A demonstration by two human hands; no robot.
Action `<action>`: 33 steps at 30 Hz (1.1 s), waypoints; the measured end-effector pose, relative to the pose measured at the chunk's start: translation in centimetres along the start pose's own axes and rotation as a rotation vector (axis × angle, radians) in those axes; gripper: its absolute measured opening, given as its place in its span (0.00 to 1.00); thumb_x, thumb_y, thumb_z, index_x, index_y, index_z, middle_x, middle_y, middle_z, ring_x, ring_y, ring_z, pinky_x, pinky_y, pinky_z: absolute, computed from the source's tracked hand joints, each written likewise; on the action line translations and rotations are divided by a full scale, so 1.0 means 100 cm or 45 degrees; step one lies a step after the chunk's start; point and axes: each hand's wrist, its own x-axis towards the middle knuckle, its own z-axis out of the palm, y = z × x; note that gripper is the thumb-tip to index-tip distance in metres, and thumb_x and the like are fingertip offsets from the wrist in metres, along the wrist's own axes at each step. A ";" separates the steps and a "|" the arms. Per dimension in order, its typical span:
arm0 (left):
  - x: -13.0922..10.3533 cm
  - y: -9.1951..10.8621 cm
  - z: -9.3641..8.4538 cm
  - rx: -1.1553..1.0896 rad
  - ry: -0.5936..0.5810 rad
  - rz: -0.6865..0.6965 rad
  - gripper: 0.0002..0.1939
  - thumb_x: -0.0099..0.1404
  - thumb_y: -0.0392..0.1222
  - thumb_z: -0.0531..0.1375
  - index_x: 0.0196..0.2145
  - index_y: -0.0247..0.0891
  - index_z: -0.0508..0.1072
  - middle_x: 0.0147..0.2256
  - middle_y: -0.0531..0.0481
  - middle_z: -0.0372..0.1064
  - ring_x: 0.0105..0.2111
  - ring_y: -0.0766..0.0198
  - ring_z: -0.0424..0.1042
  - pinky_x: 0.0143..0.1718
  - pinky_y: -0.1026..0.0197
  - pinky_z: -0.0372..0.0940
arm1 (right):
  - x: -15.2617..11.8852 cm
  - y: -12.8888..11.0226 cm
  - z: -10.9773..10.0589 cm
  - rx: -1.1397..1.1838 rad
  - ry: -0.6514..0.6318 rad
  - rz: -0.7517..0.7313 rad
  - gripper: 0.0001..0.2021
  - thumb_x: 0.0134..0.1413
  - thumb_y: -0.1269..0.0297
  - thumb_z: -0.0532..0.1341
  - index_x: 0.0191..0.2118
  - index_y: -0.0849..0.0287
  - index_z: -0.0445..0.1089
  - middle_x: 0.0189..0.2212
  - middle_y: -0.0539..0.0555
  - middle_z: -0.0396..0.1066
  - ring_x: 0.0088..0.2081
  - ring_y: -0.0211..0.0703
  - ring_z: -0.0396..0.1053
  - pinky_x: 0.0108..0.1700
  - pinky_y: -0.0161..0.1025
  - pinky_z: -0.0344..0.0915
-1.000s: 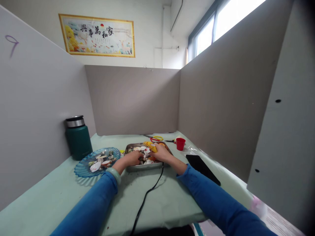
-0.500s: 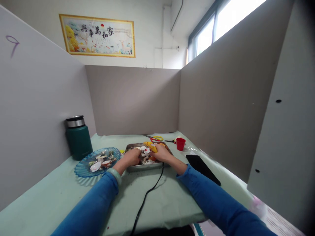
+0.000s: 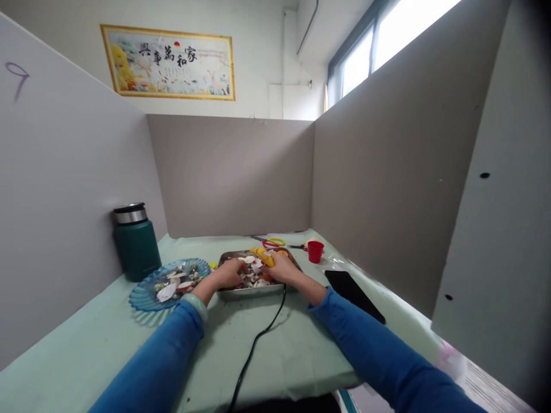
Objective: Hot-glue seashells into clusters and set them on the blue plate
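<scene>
My right hand [image 3: 284, 268] is wrapped round a yellow hot glue gun [image 3: 262, 256], whose black cord [image 3: 257, 339] runs down across the table toward me. The gun lies over the right half of a metal tray [image 3: 252, 292] filled with white and brownish seashells [image 3: 257, 267]. Over the tray's left side is my left hand [image 3: 229, 274], its fingers bent down at the shells and slightly apart. No held piece shows in it, though its fingertips are partly hidden. The gun's nozzle cannot be made out clearly.
Left of the tray stands a blue fluted plate [image 3: 144, 295] of shells, with a green thermos [image 3: 136, 246] behind it. Scissors [image 3: 273, 242], a red cup [image 3: 315, 252] and a black phone-like slab [image 3: 353, 295] lie behind and right. Grey partitions [image 3: 232, 178] enclose the table.
My left hand has shifted slightly left over the tray, and its fingers look a little more spread. My right hand and the glue gun have stayed nearly in place.
</scene>
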 end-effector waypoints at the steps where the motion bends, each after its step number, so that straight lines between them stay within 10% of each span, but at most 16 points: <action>1: -0.001 0.001 -0.001 0.033 -0.003 0.015 0.18 0.53 0.31 0.60 0.42 0.39 0.78 0.44 0.46 0.76 0.44 0.57 0.73 0.42 0.64 0.64 | 0.000 0.000 0.000 -0.002 -0.001 -0.002 0.12 0.48 0.63 0.65 0.40 0.60 0.72 0.35 0.53 0.75 0.36 0.43 0.71 0.34 0.34 0.60; 16: -0.005 0.028 0.004 0.348 -0.116 -0.055 0.15 0.60 0.34 0.56 0.40 0.38 0.80 0.43 0.38 0.77 0.44 0.49 0.76 0.42 0.56 0.67 | 0.002 0.000 0.000 -0.087 -0.014 -0.052 0.14 0.49 0.61 0.65 0.41 0.61 0.72 0.40 0.57 0.76 0.42 0.48 0.71 0.39 0.37 0.59; 28: -0.005 0.002 -0.012 0.267 0.225 -0.205 0.18 0.60 0.34 0.54 0.44 0.42 0.80 0.47 0.40 0.73 0.45 0.54 0.74 0.42 0.60 0.65 | 0.001 0.001 -0.001 -0.066 -0.017 -0.055 0.13 0.50 0.62 0.64 0.41 0.61 0.73 0.39 0.56 0.76 0.42 0.47 0.71 0.38 0.36 0.59; 33: -0.009 0.005 -0.022 0.238 -0.095 -0.120 0.15 0.51 0.43 0.66 0.39 0.46 0.81 0.42 0.44 0.76 0.43 0.51 0.75 0.41 0.60 0.67 | -0.001 0.000 -0.002 -0.037 -0.023 -0.027 0.13 0.49 0.63 0.64 0.42 0.60 0.73 0.40 0.55 0.76 0.42 0.46 0.71 0.39 0.36 0.60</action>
